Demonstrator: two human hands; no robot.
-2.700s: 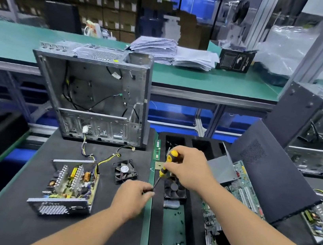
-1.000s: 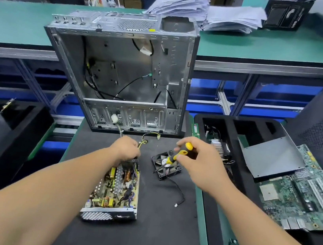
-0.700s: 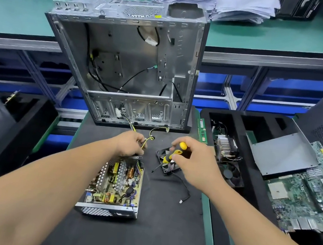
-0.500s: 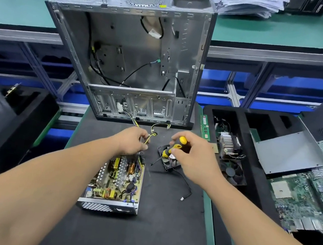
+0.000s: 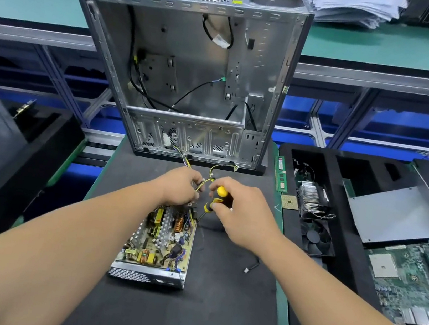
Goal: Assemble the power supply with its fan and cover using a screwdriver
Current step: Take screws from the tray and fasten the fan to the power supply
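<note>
Left hand (image 5: pixel 180 188): your fingers are curled at the far end of the supply (image 5: pixel 159 240), by the yellow wires (image 5: pixel 206 182). You cannot tell what they pinch.
Right hand (image 5: pixel 240 213): it grips the screwdriver (image 5: pixel 216 197) by its yellow and black handle. The tip points down to the supply's far corner, between your hands.
Supply: it lies open on the black mat (image 5: pixel 214 313), under your left hand, its board showing.
Fan: hidden under your right hand, so you cannot tell where it sits.
Case (image 5: pixel 192 76): it stands open just past both hands.
Tray (image 5: pixel 286 150): it is to the right of your right hand, with a second fan (image 5: pixel 317 238) in it.
</note>
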